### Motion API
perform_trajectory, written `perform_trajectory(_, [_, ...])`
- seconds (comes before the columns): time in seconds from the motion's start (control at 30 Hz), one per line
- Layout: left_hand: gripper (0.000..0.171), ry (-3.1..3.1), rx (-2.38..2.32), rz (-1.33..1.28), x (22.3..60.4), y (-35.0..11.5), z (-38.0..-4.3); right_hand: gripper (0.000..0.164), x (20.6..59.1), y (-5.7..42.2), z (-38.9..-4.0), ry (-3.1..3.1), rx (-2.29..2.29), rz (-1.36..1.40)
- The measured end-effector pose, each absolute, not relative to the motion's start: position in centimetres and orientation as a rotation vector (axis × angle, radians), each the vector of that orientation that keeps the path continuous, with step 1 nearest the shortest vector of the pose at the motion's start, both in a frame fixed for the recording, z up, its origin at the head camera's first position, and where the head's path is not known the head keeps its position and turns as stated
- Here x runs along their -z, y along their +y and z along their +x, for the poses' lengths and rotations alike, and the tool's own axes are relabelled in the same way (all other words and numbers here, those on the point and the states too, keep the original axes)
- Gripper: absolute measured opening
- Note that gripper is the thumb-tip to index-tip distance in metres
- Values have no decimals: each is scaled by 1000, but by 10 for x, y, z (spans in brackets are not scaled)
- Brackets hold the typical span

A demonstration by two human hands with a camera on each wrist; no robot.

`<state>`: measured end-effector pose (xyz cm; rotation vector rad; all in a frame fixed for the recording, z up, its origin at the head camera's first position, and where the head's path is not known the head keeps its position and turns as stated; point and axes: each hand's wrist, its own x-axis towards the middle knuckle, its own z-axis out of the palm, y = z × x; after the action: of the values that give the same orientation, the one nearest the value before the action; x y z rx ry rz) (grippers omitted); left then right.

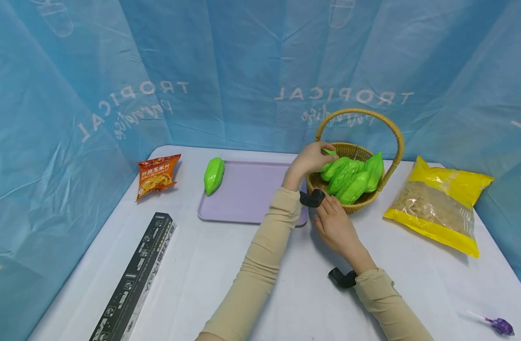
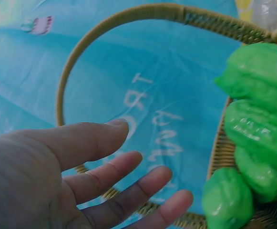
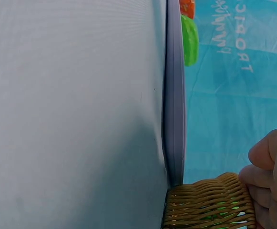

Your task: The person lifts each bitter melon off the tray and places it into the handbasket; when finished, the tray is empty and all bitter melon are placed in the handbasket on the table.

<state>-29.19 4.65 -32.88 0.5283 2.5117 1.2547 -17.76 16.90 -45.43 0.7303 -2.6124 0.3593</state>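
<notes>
A wicker basket [image 1: 367, 206] with a tall hoop handle holds several green star fruits [image 1: 351, 188]. Over its left side reaches my left hand [image 1: 308, 163], fingertips beside a fruit in the head view. The left wrist view shows this hand [image 2: 43, 167] with thumb and fingers apart and nothing between them. My right hand [image 1: 337, 227] rests its extended fingers against the near side of the basket, the fingertips at the woven wall in the right wrist view. One more star fruit [image 1: 214, 175] lies on the left edge of a lilac tray [image 1: 247, 194].
An orange snack bag [image 1: 157, 175] lies at the back left, above a long black box [image 1: 134, 274]. Right of the basket is a yellow bag [image 1: 439, 203]; a purple lollipop [image 1: 501, 327] lies at the front right. A blue printed curtain [image 1: 243, 71] hangs behind the table.
</notes>
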Motion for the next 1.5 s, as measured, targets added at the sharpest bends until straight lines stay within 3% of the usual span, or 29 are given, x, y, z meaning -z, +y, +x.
perform_trajectory(0.4, [40, 2563, -1441, 460, 326, 4, -297, 53, 453, 168, -176, -2689, -354, 705])
perform_trajectory(1.5, [37, 2872, -1722, -118, 355, -86, -300, 53, 451, 168, -175, -2731, -386, 700])
